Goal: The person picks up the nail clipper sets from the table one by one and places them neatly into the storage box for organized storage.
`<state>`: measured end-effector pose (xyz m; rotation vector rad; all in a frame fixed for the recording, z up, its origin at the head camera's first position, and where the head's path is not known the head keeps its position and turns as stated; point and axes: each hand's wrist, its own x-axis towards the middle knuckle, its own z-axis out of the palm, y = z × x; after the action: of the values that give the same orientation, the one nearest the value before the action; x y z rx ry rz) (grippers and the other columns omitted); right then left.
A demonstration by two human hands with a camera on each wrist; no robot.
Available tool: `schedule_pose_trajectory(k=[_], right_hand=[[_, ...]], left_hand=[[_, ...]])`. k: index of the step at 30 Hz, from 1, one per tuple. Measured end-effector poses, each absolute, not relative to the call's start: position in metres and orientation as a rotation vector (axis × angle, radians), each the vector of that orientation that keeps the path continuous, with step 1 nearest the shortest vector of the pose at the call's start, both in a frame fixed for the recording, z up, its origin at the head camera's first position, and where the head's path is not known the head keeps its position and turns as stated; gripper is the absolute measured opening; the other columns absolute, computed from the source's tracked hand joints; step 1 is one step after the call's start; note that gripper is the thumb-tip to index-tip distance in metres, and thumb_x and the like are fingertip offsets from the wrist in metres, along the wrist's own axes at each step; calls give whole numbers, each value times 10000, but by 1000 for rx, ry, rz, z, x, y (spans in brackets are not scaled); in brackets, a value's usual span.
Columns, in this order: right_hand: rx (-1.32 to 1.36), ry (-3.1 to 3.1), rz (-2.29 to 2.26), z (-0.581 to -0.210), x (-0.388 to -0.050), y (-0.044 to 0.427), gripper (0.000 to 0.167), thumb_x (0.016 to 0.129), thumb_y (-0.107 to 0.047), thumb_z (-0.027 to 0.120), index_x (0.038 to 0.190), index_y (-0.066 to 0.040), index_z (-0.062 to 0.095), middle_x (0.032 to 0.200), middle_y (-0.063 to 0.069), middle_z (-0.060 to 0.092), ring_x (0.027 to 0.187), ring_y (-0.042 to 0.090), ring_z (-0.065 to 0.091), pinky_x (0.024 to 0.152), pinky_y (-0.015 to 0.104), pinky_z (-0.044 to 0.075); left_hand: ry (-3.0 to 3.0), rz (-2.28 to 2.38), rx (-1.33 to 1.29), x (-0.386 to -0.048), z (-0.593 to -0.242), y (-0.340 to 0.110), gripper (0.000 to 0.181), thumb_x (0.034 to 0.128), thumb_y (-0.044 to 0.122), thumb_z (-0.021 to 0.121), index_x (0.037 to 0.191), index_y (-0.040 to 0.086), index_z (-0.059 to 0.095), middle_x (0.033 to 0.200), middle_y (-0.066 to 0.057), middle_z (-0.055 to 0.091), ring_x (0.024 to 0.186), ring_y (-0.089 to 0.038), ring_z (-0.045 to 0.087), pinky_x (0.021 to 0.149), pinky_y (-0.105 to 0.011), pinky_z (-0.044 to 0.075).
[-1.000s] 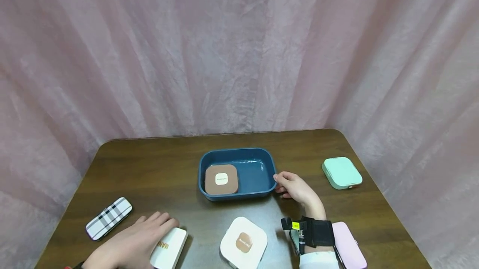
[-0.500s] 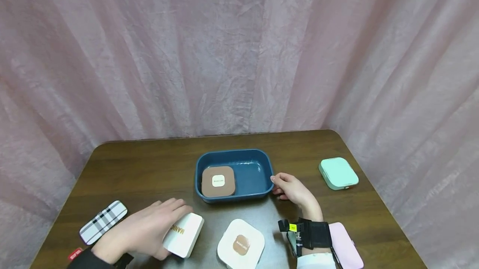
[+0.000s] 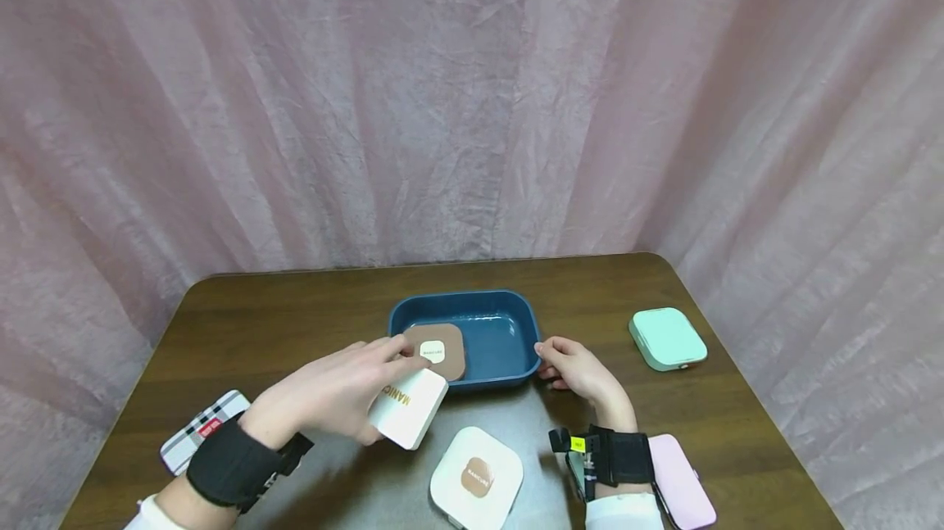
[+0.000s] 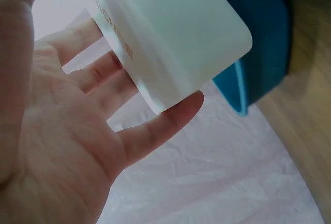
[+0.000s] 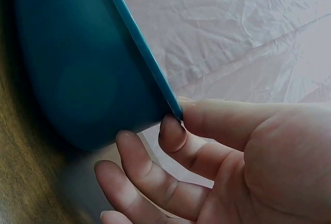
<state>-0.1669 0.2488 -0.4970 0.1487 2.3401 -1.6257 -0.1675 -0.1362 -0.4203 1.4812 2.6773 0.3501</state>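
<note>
My left hand [image 3: 347, 391] grips a white rectangular case [image 3: 409, 409] with gold lettering, held above the table just in front of a blue tray [image 3: 505, 354]. In the left wrist view the fingers lie along the sides of the white case [image 4: 176, 32], and the tray [image 4: 269, 38] is behind it. My right hand [image 3: 583, 370] pinches the tray's right rim between thumb and index finger; the right wrist view shows this pinch on the rim [image 5: 142, 45] closely. A brown square case [image 3: 447, 360] with a white label lies inside the tray at the left, partly covered by the left hand.
A white square case [image 3: 478, 477] with a tan round label lies at the front centre. A mint case [image 3: 667, 339] sits at the right, a lilac case [image 3: 680, 481] beside the right wrist. A plaid case [image 3: 180, 444] lies partly behind the left wrist.
My left hand has lifted the white rectangular case off the table and carried it right and forward to the tray's front left. The right hand stays on the tray rim.
</note>
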Motion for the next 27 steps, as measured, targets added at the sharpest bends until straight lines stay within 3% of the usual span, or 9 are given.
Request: schedule_pose_trajectory(k=[12, 22, 27], right_hand=[[154, 2349, -1624, -498, -161, 246, 301, 1118, -277, 564, 1000, -14, 651, 948, 147, 674, 912, 286, 662, 779, 397, 560], [140, 2346, -1643, -502, -164, 244, 311, 1117, -280, 568, 1008, -1, 654, 937, 133, 673, 915, 281, 650, 771, 401, 549], [158, 2349, -1638, -504, -163, 243, 307, 1116, -287, 571, 997, -17, 654, 943, 135, 676, 916, 282, 651, 770, 407, 552]], left_hand=[[2623, 355, 1559, -197, -413, -94, 916, 647, 272, 990, 1452, 209, 558, 1309, 45, 566, 1181, -132, 530, 893, -329, 533], [2591, 207, 1576, -222, -413, -71, 901, 658, 286, 988, 1454, 179, 582, 1279, 4, 593, 1069, -150, 578, 836, -304, 543], [2594, 153, 1601, -237, -419, -57, 896, 679, 286, 974, 1468, 163, 568, 1314, -9, 591, 1114, -180, 573, 871, -363, 548]])
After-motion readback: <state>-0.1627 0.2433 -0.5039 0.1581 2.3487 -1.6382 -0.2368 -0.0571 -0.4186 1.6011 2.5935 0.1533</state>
